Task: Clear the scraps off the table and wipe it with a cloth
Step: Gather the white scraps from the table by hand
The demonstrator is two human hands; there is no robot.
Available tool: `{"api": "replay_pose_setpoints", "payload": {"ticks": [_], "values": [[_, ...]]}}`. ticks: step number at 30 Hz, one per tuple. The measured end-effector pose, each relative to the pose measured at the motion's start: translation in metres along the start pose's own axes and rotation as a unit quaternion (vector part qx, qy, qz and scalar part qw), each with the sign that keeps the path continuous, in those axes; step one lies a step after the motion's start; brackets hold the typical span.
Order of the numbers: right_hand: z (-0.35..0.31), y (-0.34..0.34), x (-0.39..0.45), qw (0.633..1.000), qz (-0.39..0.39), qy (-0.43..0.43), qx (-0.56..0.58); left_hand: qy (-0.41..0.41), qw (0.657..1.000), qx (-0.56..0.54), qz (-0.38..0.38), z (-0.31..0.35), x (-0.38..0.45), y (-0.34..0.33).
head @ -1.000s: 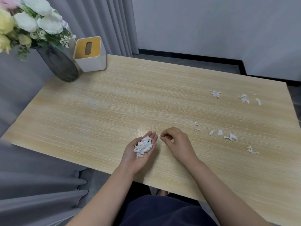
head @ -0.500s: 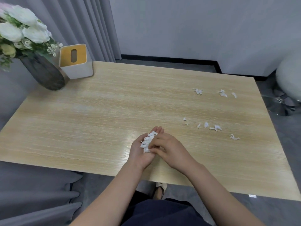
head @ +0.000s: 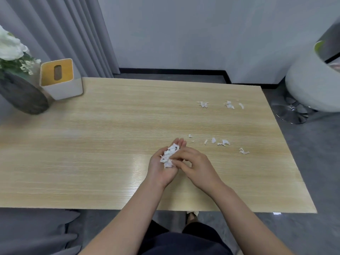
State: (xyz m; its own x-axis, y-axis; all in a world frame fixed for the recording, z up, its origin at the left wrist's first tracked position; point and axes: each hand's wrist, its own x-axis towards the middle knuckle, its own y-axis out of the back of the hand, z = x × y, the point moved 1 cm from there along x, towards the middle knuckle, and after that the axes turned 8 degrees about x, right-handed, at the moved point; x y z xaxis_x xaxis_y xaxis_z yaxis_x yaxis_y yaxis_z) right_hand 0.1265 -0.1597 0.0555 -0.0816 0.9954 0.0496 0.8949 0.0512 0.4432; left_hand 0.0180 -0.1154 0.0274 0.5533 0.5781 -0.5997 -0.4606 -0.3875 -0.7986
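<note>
Left hand is lying palm up over the desk, near the front edge, fingers straight and relaxed, cradling a pile of white scraps. Right hand is sitting just beside it, fingers curled and reaching across onto the pile; its grip is looking pinched on the scraps, though the fingertips are partly hidden. More scraps are lying loose on the desk: a near cluster just right of the hands and a far cluster toward the back right. Tissue box with a yellow top is standing at the back left of the desk, just beside a dark vase holding white flowers. Grey curtain is hanging behind them. White chair with a chrome base is standing on the floor off the right side of the desk. Both forearms are reaching in from the bottom, over dark clothing. No cloth is showing in view.
</note>
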Motion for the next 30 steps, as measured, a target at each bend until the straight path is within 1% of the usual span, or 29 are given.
{"api": "replay_pose_setpoints", "payload": {"ticks": [4,7,9,11,16,19,22,26,30], "values": [[0.006,0.032,0.012,0.998,0.043,-0.001,0.052,0.011,1.0,-0.014,-0.02,-0.015,0.022,-0.029],[0.012,0.06,0.021,0.995,0.064,-0.001,0.075,0.029,0.998,-0.052,-0.038,-0.03,0.042,-0.053],[0.018,0.081,0.025,0.993,0.085,0.003,0.078,0.036,0.996,-0.063,-0.042,-0.04,0.057,-0.066],[0.03,0.102,0.028,0.993,0.099,0.001,0.058,0.024,0.998,-0.051,-0.036,-0.046,0.074,-0.079],[0.062,0.137,0.036,0.997,0.064,-0.031,0.011,-0.001,0.999,-0.021,-0.026,-0.058,0.108,-0.105],[0.072,0.146,0.044,0.998,0.052,-0.032,-0.018,-0.013,1.0,-0.002,-0.017,-0.07,0.123,-0.115],[0.08,0.154,0.049,0.998,0.042,-0.024,-0.032,-0.023,1.0,-0.006,-0.016,-0.075,0.133,-0.12],[0.088,0.165,0.056,0.998,0.043,-0.034,0.006,-0.033,0.999,-0.004,-0.009,-0.072,0.141,-0.124],[0.089,0.17,0.07,0.992,0.079,-0.056,0.076,-0.034,0.999,-0.018,-0.006,-0.058,0.151,-0.124]]}}
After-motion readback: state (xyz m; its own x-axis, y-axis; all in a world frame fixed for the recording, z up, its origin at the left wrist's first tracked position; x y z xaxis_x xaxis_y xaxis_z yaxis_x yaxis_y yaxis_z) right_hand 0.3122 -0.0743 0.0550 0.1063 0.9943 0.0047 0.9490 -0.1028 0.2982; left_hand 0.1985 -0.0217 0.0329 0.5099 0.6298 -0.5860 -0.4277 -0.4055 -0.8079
